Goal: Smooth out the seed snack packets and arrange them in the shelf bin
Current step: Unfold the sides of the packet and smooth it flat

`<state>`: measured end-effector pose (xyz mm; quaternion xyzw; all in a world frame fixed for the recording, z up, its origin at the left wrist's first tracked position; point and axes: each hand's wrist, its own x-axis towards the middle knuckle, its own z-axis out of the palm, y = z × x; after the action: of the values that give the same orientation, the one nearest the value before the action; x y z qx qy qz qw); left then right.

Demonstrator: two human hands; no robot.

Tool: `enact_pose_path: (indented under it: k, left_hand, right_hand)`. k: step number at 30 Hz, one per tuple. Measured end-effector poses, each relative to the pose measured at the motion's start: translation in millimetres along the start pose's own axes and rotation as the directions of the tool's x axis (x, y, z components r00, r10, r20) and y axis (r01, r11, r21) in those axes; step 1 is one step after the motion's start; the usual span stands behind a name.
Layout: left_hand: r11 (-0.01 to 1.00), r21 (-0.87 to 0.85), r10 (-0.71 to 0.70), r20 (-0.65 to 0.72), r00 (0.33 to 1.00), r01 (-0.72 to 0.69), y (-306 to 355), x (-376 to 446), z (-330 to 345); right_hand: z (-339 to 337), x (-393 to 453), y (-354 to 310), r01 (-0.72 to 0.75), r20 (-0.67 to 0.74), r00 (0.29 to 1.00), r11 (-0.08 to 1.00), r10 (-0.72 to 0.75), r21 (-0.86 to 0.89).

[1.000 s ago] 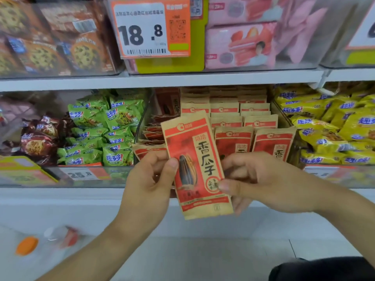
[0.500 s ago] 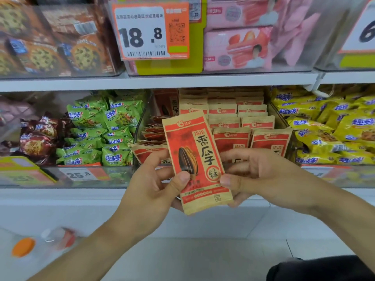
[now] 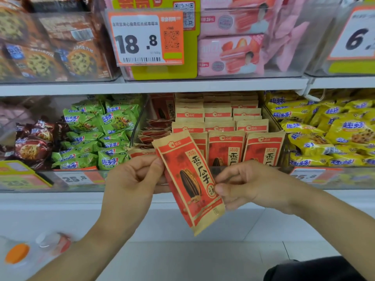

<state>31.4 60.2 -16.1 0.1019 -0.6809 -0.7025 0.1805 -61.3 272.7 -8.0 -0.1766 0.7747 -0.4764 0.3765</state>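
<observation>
A red and tan seed snack packet [image 3: 189, 179] is held tilted in front of the middle shelf, its top leaning left. My left hand [image 3: 132, 179] pinches its upper left edge between thumb and fingers. My right hand [image 3: 243, 185] pinches its right edge near the middle, thumb on the front. Behind them the clear shelf bin [image 3: 284, 157] holds several rows of the same packets [image 3: 226, 147] standing upright. A few more packets [image 3: 154, 134] lie loose and slanted at the bin's left side.
Green snack bags [image 3: 97, 134] fill the bin to the left, yellow ones [image 3: 328, 134] the bin to the right. An orange 18.8 price tag [image 3: 146, 37] hangs on the upper shelf beside pink boxes [image 3: 229, 55]. Blurred bottles [image 3: 18, 252] sit low at the left.
My left hand has slid from the packet's lower left up to its upper left edge. The packet has tilted further, its top leaning left. My right hand keeps its grip.
</observation>
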Motion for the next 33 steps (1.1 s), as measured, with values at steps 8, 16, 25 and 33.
enact_pose_path:
  k: [8,16,25,33]
  left_hand:
    - [0.993,0.108,0.029,0.134,0.991,-0.044,-2.0,-12.2,9.5]
    - [0.944,0.294,0.062,0.288,0.956,-0.149,-6.6,-18.6,12.9]
    - [0.912,0.363,0.067,0.326,0.943,-0.19,-8.0,-12.5,8.0]
    - [0.666,0.646,-0.158,0.611,0.776,-0.373,0.1,-16.8,-1.6]
  right_hand:
    - [24.2,-15.7,-9.7,0.334,-0.26,0.861,0.871,-0.437,-0.361]
    - [41.4,-9.8,0.0,0.38,-0.082,0.88,0.796,-0.469,-0.471]
    - [28.4,-3.4,-0.9,0.307,-0.093,0.945,0.95,-0.312,-0.062]
    - [7.7,-5.6,-7.9,0.309,-0.224,0.932,0.948,-0.284,0.083]
